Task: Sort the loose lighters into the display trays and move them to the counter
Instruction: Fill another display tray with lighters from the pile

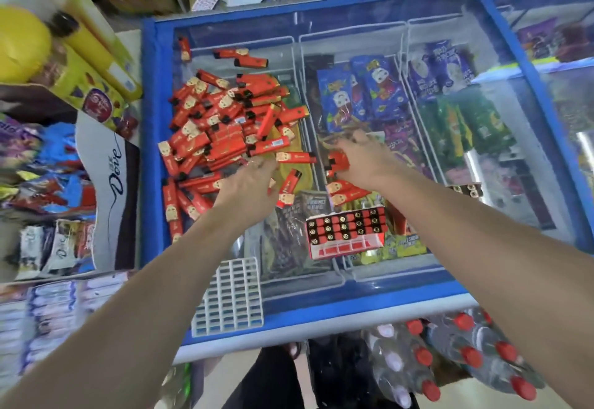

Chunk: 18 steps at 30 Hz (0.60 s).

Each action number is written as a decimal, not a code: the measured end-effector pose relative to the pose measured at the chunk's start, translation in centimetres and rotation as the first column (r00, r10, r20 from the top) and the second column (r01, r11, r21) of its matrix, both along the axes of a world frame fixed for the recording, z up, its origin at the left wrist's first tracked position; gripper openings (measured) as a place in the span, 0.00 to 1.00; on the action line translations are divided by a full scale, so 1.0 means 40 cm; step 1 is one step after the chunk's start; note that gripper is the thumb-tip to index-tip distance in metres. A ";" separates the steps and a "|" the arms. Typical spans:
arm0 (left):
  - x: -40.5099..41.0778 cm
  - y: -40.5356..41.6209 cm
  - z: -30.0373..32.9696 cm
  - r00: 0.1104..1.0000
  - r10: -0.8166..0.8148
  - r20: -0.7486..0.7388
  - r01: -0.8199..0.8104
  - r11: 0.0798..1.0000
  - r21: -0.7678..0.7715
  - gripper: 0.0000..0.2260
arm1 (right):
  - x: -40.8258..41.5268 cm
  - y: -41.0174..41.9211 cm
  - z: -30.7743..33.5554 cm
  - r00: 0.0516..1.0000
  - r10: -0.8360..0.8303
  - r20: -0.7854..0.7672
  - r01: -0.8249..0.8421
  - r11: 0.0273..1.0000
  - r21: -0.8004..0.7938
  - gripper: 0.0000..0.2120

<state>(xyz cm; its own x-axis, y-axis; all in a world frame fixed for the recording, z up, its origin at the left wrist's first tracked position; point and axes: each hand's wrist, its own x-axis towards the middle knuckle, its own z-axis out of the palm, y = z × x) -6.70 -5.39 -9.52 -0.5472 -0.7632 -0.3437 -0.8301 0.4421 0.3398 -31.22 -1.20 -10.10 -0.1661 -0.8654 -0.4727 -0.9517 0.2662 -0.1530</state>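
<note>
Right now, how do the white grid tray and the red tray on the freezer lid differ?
The white grid tray shows open cells with no lighters in them; the red tray has lighters standing in most cells. The white grid tray lies at the lid's near edge, nearer the left arm; the red tray sits further in, below the right hand. Both rest on the freezer lid, and neither hand touches them.

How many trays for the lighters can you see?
2. An empty white grid tray lies on the freezer lid's near edge. A filled red tray sits farther right, just below the right hand. Others may be hidden.
</note>
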 end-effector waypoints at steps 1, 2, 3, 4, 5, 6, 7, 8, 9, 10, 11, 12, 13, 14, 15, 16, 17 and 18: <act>0.005 -0.010 -0.003 1.000 0.005 -0.010 -0.005 1.000 0.000 0.17 | 0.002 -0.007 -0.002 1.000 0.001 -0.009 -0.001 1.000 0.004 0.34; 0.011 -0.020 -0.003 1.000 0.016 -0.018 -0.016 1.000 -0.002 0.18 | 0.004 -0.014 -0.003 1.000 0.007 -0.018 -0.006 1.000 0.010 0.35; 0.018 -0.031 -0.004 0.999 0.029 -0.029 -0.029 1.000 -0.008 0.18 | 0.005 -0.021 0.000 1.000 0.014 -0.023 -0.013 1.000 0.018 0.35; 0.026 -0.043 -0.003 0.998 0.047 -0.034 -0.047 0.999 -0.018 0.19 | 0.005 -0.028 0.002 0.999 0.022 -0.024 -0.021 0.999 0.032 0.36; 0.035 -0.055 -0.003 0.997 0.066 -0.037 -0.068 0.997 -0.033 0.19 | 0.004 -0.034 0.005 0.999 0.032 -0.021 -0.031 0.998 0.048 0.35; 0.044 -0.066 0.001 0.995 0.090 -0.035 -0.092 0.994 -0.055 0.18 | 0.004 -0.039 0.008 0.999 0.043 -0.018 -0.042 0.997 0.063 0.34; 0.054 -0.078 0.003 0.993 0.115 -0.036 -0.117 0.990 -0.084 0.17 | 0.004 -0.041 0.009 0.998 0.056 -0.017 -0.055 0.996 0.077 0.31; 0.063 -0.090 0.006 0.990 0.135 -0.035 -0.138 0.983 -0.123 0.16 | 0.005 -0.043 0.012 0.997 0.069 -0.018 -0.067 0.994 0.089 0.29; 0.072 -0.101 0.009 0.989 0.149 -0.025 -0.151 0.975 -0.165 0.16 | 0.006 -0.043 0.014 0.997 0.081 -0.014 -0.079 0.992 0.098 0.28; 0.081 -0.113 0.008 0.988 0.154 -0.001 -0.151 0.968 -0.201 0.17 | 0.010 -0.042 0.015 0.996 0.088 -0.004 -0.087 0.991 0.101 0.28; 0.091 -0.127 0.004 0.988 0.150 0.030 -0.139 0.964 -0.227 0.19 | 0.014 -0.043 0.014 0.996 0.092 0.006 -0.092 0.990 0.103 0.29; 0.098 -0.138 0.001 0.988 0.139 0.064 -0.121 0.965 -0.233 0.21 | 0.017 -0.040 0.014 0.995 0.094 0.016 -0.095 0.989 0.110 0.29; 0.102 -0.147 -0.004 0.988 0.126 0.093 -0.102 0.969 -0.224 0.23 | 0.020 -0.038 0.014 0.995 0.099 0.019 -0.100 0.988 0.116 0.30; 0.107 -0.156 -0.008 0.987 0.110 0.116 -0.084 0.974 -0.211 0.23 | 0.026 -0.038 0.013 0.995 0.103 0.014 -0.104 0.987 0.123 0.30; 0.109 -0.162 -0.012 0.987 0.091 0.133 -0.063 0.977 -0.206 0.23 | 0.031 -0.037 0.012 0.994 0.105 0.002 -0.104 0.986 0.129 0.30; 0.110 -0.167 -0.015 0.986 0.073 0.149 -0.041 0.977 -0.208 0.22 | 0.037 -0.037 0.010 0.995 0.103 -0.010 -0.100 0.986 0.135 0.30; 0.111 -0.169 -0.018 0.984 0.055 0.167 -0.019 0.977 -0.212 0.22 | 0.043 -0.036 0.007 0.995 0.099 -0.020 -0.095 0.986 0.136 0.30; 0.110 -0.171 -0.020 0.982 0.039 0.187 0.003 0.976 -0.217 0.22 | 0.047 -0.035 0.005 0.995 0.095 -0.031 -0.090 0.987 0.130 0.30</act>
<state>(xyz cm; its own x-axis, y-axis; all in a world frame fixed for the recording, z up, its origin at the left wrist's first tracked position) -2.30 -12.21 -10.33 -0.4734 -0.8396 -0.2662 -0.8786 0.4717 0.0746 -29.34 -2.60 -9.89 -0.1073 -0.8106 -0.5757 -0.9775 0.1919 -0.0880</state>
